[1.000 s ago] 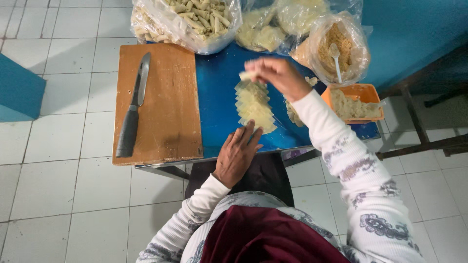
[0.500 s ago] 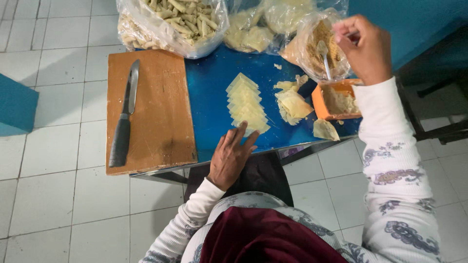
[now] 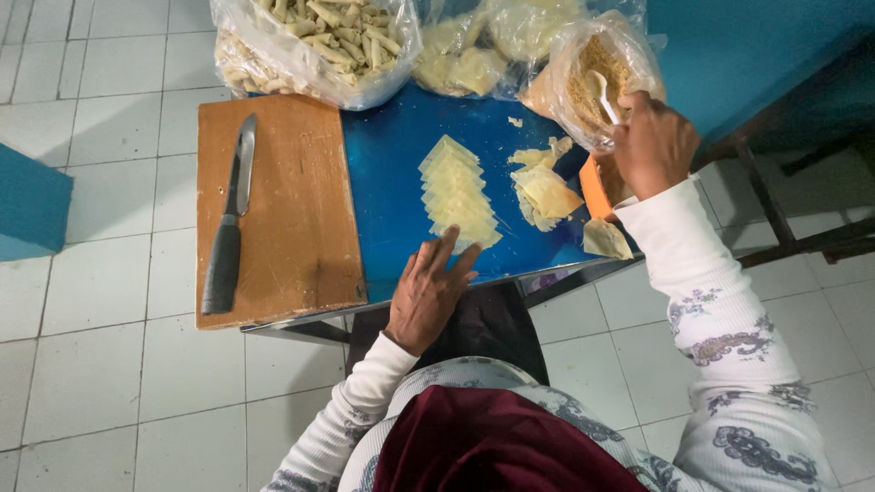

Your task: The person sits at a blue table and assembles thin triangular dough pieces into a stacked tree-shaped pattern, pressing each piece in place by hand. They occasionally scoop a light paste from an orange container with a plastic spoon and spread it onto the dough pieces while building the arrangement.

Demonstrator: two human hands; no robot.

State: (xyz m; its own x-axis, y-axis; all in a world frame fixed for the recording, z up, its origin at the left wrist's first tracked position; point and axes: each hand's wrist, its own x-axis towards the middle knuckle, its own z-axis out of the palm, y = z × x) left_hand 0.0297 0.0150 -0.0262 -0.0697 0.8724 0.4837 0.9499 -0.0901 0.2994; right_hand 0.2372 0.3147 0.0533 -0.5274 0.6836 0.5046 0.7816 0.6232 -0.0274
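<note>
Pale yellow wrapper sheets (image 3: 458, 193) fanned in an overlapping row on the blue bench (image 3: 387, 182), long axis running away from the body and slightly leftward at the far end. Left hand (image 3: 428, 290) flat, fingers spread and extended, holding nothing, fingertips (image 3: 453, 246) touching or just short of the nearest sheet in the row; exact contact not resolvable. Row therefore directly ahead of the left hand, in line with its fingers. Right hand (image 3: 653, 144) well off to the right of the row, closed around the handle of a white plastic spoon (image 3: 602, 93), bowl of the spoon dipped into a clear bag of crumbly brown filling (image 3: 583, 77). Orange tub (image 3: 591, 189) just beneath and inboard of the right hand, mostly hidden by it. Loose, crumpled wrappers (image 3: 544, 187) between the row and the right hand; one more sheet (image 3: 606, 240) near the right wrist, at the bench edge. Left hand clearly nearer to the row; right hand nearer to the filling. Left of the left hand: wooden chopping board (image 3: 292, 210) carrying a dark-handled knife (image 3: 228, 219), blade pointing away. Beyond both hands: bag of rolled pieces (image 3: 319, 36).
</note>
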